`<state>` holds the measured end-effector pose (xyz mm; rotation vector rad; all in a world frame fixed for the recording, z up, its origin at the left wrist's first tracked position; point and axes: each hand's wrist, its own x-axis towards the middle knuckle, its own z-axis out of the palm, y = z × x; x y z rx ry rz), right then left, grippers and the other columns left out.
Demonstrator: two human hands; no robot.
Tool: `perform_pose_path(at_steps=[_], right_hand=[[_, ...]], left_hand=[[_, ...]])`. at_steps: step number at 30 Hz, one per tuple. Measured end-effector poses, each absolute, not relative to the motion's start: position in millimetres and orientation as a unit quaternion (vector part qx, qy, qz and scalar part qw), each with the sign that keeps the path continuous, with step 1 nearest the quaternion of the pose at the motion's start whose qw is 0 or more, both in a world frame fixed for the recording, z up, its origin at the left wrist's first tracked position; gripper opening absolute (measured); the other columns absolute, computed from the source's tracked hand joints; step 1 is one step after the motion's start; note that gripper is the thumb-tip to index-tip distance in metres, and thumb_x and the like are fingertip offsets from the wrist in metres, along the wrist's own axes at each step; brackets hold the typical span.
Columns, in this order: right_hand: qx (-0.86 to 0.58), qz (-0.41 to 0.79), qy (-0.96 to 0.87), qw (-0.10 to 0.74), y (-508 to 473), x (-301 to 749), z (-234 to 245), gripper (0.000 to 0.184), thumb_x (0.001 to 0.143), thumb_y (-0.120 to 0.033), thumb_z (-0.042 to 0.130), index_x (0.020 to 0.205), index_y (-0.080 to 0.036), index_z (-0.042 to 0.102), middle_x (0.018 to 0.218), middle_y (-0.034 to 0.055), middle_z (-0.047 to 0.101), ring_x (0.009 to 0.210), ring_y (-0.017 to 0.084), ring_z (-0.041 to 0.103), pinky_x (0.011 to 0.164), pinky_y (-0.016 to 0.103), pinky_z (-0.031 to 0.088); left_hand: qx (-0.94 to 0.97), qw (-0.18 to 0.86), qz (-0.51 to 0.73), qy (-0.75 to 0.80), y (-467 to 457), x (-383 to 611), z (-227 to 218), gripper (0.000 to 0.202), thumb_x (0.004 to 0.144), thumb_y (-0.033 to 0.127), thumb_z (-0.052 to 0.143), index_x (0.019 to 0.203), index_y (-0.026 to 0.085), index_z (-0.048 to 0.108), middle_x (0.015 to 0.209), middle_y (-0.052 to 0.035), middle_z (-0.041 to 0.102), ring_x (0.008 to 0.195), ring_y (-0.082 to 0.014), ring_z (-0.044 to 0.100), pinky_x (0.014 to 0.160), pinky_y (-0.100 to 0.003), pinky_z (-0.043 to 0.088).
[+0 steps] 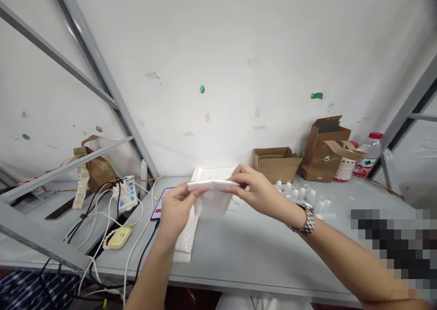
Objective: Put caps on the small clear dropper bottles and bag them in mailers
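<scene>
A thin, clear plastic bag (212, 200) hangs in the air above the grey table, its upper edge stretched level between both hands. My left hand (177, 205) pinches the left end of that edge between thumb and fingers. On the right end, the thumb and fingers of my right hand (252, 187) are closed the same way; a metal watch sits on that wrist. Behind and below the bag lies a white sheet or pouch (186, 239), partly covered by the bag and hands. Several small white bottles with capped tips (302, 192) stand right of my right hand.
A phone (159, 208) lies just left of my left hand. White and black cables, a power strip (127, 195) and a yellow device (119, 238) are further left. An open cardboard box (276, 164), a brown paper bag (321, 164) and a red-capped bottle (372, 153) stand by the wall.
</scene>
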<state>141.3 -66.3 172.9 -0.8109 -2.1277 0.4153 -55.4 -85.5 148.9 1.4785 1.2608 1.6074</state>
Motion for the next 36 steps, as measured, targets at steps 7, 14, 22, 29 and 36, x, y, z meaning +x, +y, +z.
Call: perform_pose_path(at_steps=[7,14,22,29,36], right_hand=[[-0.139,-0.195,-0.882,0.406,-56,78,139,0.026,0.092,-0.012,0.031,0.106,-0.011,0.053,0.074,0.0054,0.053,0.063,0.014,0.046,0.055,0.029,0.038],[-0.009,-0.236,-0.915,0.327,-37,24,21,0.021,0.088,-0.007,0.037,0.097,-0.002,0.056,0.074,0.0072,0.057,0.062,0.014,0.05,0.056,0.028,0.04],[-0.062,-0.164,-0.926,0.333,-48,11,5,0.027,0.091,-0.026,0.041,0.108,-0.007,0.049,0.074,0.0061,0.059,0.064,0.015,0.051,0.068,0.032,0.043],[-0.125,-0.168,-0.918,0.338,-36,48,6,0.035,0.09,-0.032,0.04,0.115,-0.01,0.048,0.086,0.0086,0.062,0.071,0.016,0.053,0.079,0.035,0.039],[-0.487,-0.154,-0.853,0.107,67,124,36,0.04,0.088,-0.038,0.044,0.115,-0.01,0.052,0.101,0.0167,0.058,0.09,0.025,0.055,0.078,0.036,0.037]], left_hand=[[0.679,0.085,0.574,0.449,-88,-130,127,0.02,0.075,0.025,0.058,0.091,0.023,0.07,0.1,-0.0007,0.07,0.106,-0.0224,0.058,0.104,-0.046,0.034],[0.696,0.003,0.431,0.574,-116,-165,-7,0.035,0.081,0.023,0.049,0.113,0.029,0.059,0.119,0.0003,0.06,0.113,-0.0183,0.053,0.1,-0.033,0.04],[0.736,-0.081,0.345,0.576,-123,-182,-19,0.051,0.08,0.034,0.055,0.129,0.027,0.043,0.132,-0.0056,0.049,0.124,-0.0234,0.041,0.102,-0.037,0.036],[0.734,-0.145,0.317,0.583,-118,-183,-20,0.073,0.075,0.049,0.055,0.137,0.025,0.026,0.137,-0.0098,0.042,0.128,-0.0277,0.033,0.101,-0.042,0.036],[0.734,-0.184,0.311,0.576,-127,-161,-5,0.073,0.076,0.047,0.056,0.138,0.025,0.025,0.14,-0.0097,0.038,0.131,-0.0297,0.028,0.102,-0.044,0.033]])
